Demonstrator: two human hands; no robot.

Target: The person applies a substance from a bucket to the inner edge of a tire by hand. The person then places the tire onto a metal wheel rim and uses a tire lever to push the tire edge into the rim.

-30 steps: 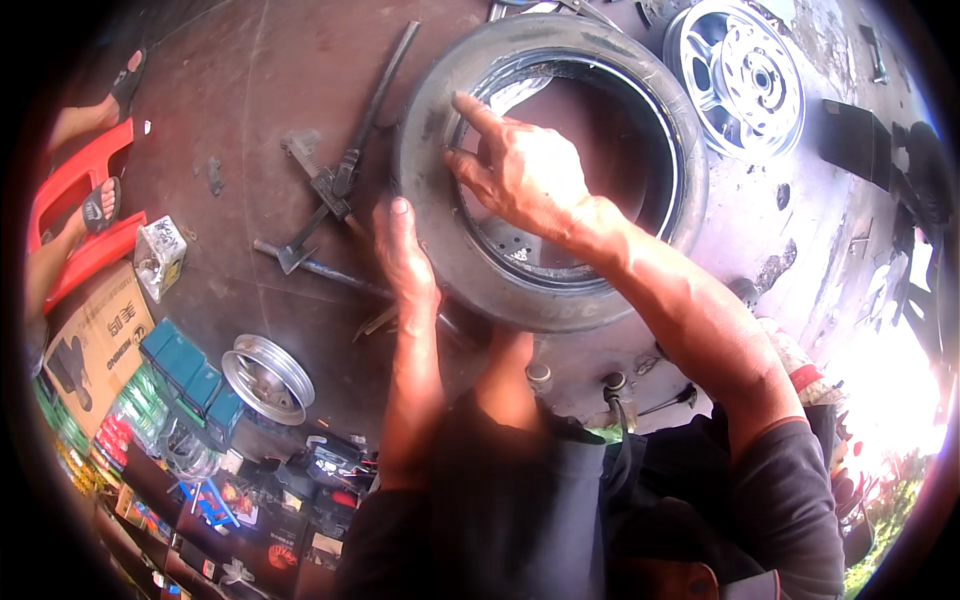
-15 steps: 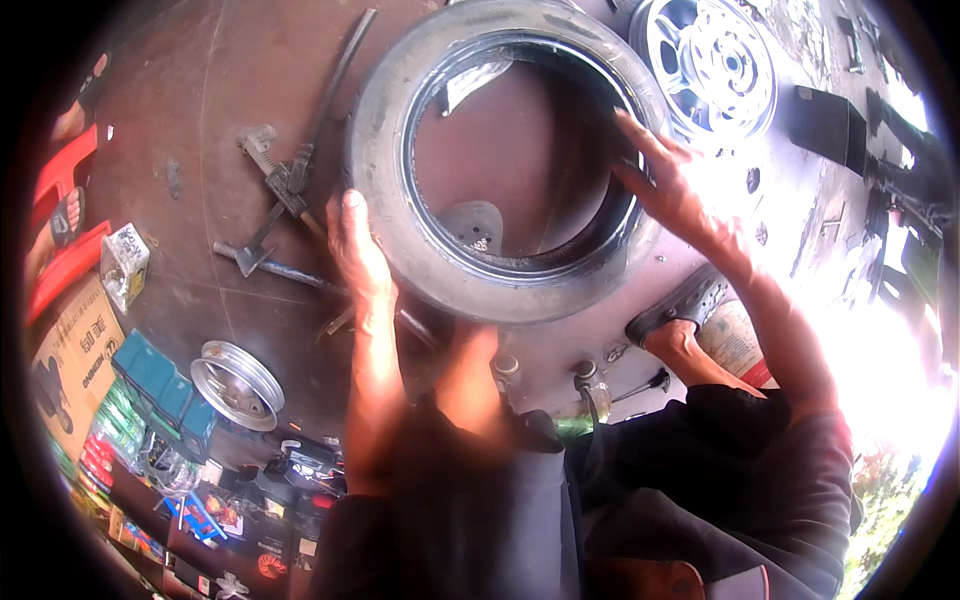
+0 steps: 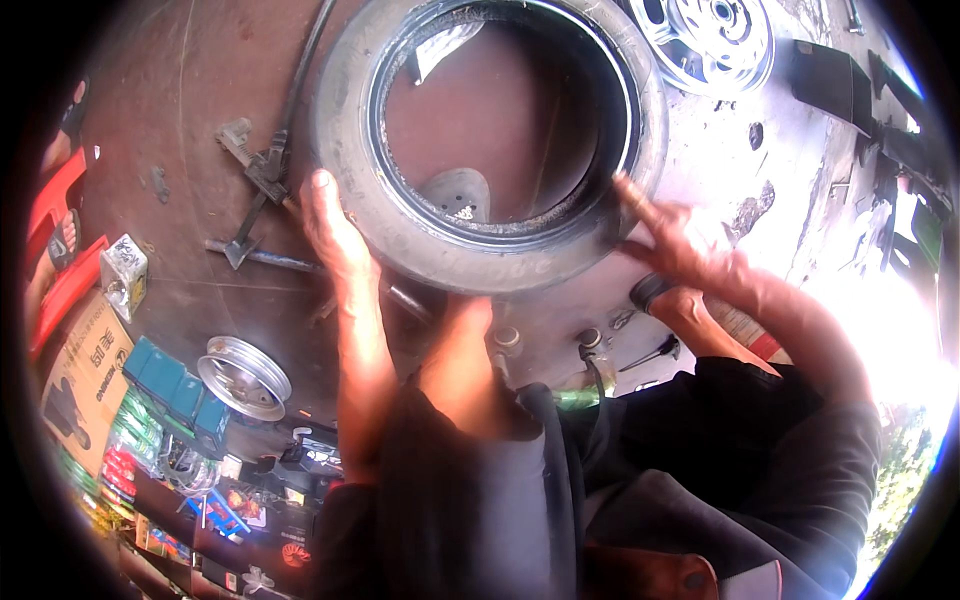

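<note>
A black tyre (image 3: pixel 480 266) in a person's charge, over a reddish-brown floor (image 3: pixel 200 70).
From here I see the left grip (image 3: pixel 340 240) against the tyre's lower left, thumb out straight; the blurred right grip (image 3: pixel 685 240) spreads its fingers at the lower right sidewall. A metal tool (image 3: pixel 262 180) lies just left of the tyre, a silver spoked wheel (image 3: pixel 722 45) toward the floor's far right corner, a silver rim (image 3: pixel 232 378) beside a teal case (image 3: pixel 160 378) near its left edge.
</note>
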